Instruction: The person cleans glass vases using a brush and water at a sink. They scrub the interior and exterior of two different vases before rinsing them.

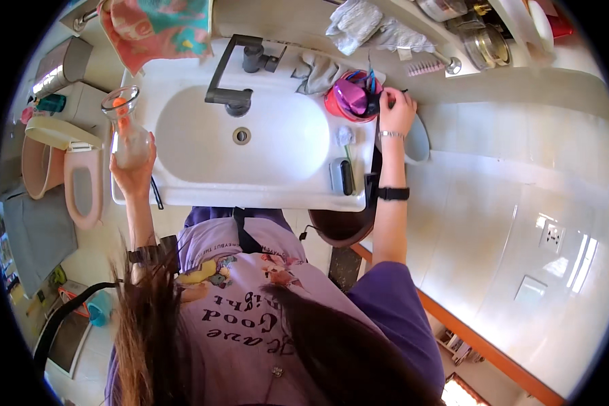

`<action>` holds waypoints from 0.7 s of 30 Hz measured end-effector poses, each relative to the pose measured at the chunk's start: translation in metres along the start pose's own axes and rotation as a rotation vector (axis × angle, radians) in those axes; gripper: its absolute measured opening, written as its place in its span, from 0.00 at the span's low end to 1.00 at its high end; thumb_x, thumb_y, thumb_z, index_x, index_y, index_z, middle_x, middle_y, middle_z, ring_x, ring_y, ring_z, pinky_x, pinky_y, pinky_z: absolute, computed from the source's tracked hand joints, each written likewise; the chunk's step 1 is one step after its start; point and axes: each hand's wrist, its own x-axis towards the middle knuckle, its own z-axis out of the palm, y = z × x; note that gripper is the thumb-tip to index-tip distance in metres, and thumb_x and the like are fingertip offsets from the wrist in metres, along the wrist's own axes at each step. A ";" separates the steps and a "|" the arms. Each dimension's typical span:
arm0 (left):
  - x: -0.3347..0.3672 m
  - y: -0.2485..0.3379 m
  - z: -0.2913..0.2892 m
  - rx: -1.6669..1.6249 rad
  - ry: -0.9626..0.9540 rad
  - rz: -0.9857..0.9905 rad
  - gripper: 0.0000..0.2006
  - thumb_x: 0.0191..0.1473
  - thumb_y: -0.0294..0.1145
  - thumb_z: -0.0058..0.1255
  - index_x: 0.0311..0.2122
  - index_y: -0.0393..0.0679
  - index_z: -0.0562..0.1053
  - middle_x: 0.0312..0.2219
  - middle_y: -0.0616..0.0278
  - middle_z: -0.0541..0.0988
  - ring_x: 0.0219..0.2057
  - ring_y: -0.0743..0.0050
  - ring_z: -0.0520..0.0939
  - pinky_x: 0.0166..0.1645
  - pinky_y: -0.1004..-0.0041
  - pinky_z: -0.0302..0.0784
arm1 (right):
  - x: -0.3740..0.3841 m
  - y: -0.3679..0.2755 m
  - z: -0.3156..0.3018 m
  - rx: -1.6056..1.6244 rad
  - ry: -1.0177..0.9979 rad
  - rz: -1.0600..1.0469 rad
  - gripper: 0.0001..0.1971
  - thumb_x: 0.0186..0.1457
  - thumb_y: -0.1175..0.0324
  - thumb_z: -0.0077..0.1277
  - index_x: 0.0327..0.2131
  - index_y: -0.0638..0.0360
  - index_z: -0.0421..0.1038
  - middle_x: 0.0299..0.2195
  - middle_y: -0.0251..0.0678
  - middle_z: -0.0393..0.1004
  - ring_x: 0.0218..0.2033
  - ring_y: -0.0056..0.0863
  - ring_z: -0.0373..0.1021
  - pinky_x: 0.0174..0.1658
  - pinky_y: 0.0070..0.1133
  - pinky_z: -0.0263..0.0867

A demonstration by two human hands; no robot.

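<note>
My left hand (133, 178) is wrapped round the lower part of a clear glass vase (130, 145), held upright off the sink's left edge. Something orange (120, 108) shows in the vase's neck. Over at the sink's back right corner, my right hand (398, 114) has its fingers curled down beside a red tub (330, 107). A shiny purple item (350, 97) and dark things fill that tub. A small dark part shows at the right fingertips, but what they grip is hidden.
The white sink (237, 195) has a dark grey tap (216, 81) at its back. A grey cloth (317, 73), a small brush (346, 137) and a dark oblong case (342, 176) lie along its right side. Towels (159, 30) hang above, and a toilet seat (82, 186) stands left.
</note>
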 end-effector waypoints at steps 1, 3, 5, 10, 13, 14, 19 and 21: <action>0.000 -0.004 0.003 0.008 -0.031 0.006 0.26 0.38 0.37 0.49 0.45 0.42 0.58 0.45 0.57 0.59 0.50 0.50 0.55 0.51 0.54 0.53 | 0.012 0.001 0.002 -0.181 -0.032 -0.110 0.07 0.40 0.62 0.48 0.24 0.52 0.70 0.25 0.32 0.69 0.29 0.31 0.64 0.31 0.26 0.59; -0.004 -0.008 0.005 -0.002 -0.045 0.023 0.26 0.38 0.37 0.49 0.45 0.42 0.58 0.46 0.57 0.58 0.50 0.49 0.54 0.51 0.54 0.53 | 0.038 0.018 0.023 -0.391 -0.217 -0.272 0.14 0.38 0.56 0.50 0.30 0.50 0.69 0.30 0.32 0.68 0.35 0.32 0.63 0.37 0.30 0.58; -0.016 -0.008 0.009 0.003 -0.034 0.057 0.25 0.39 0.36 0.49 0.44 0.42 0.58 0.47 0.57 0.57 0.50 0.47 0.53 0.51 0.54 0.53 | 0.051 0.009 0.045 -0.421 -0.300 -0.300 0.16 0.38 0.57 0.51 0.33 0.50 0.67 0.31 0.33 0.68 0.35 0.35 0.64 0.35 0.29 0.60; -0.038 -0.018 0.019 -0.008 -0.089 0.102 0.24 0.39 0.35 0.49 0.43 0.42 0.58 0.48 0.56 0.56 0.51 0.47 0.51 0.52 0.53 0.52 | 0.067 0.021 0.089 -0.218 -0.299 -0.059 0.18 0.38 0.60 0.52 0.35 0.55 0.66 0.27 0.38 0.69 0.30 0.38 0.67 0.30 0.28 0.63; -0.047 -0.021 0.015 0.017 -0.039 0.158 0.23 0.39 0.34 0.49 0.42 0.41 0.58 0.48 0.54 0.55 0.51 0.47 0.51 0.52 0.53 0.51 | 0.074 0.033 0.090 -0.091 -0.324 -0.085 0.14 0.37 0.61 0.52 0.30 0.57 0.68 0.23 0.38 0.71 0.26 0.36 0.68 0.29 0.26 0.64; -0.051 -0.021 0.012 0.011 0.014 0.180 0.22 0.40 0.34 0.49 0.42 0.41 0.58 0.48 0.53 0.55 0.51 0.47 0.51 0.52 0.53 0.51 | 0.074 0.028 0.083 -0.012 -0.361 -0.090 0.10 0.38 0.62 0.52 0.26 0.55 0.70 0.22 0.35 0.72 0.26 0.35 0.68 0.28 0.24 0.64; -0.056 -0.025 0.009 0.002 0.051 0.204 0.22 0.40 0.35 0.48 0.41 0.41 0.58 0.47 0.50 0.55 0.51 0.47 0.51 0.52 0.52 0.50 | 0.065 0.023 0.055 0.035 -0.279 -0.093 0.07 0.38 0.64 0.51 0.23 0.54 0.70 0.21 0.34 0.72 0.23 0.29 0.69 0.27 0.22 0.64; -0.056 -0.026 0.008 0.010 0.055 0.213 0.22 0.40 0.35 0.48 0.41 0.41 0.58 0.47 0.49 0.54 0.51 0.47 0.51 0.52 0.52 0.50 | 0.059 0.023 0.043 0.142 -0.187 -0.078 0.09 0.38 0.64 0.51 0.26 0.55 0.69 0.21 0.34 0.72 0.23 0.29 0.69 0.26 0.22 0.64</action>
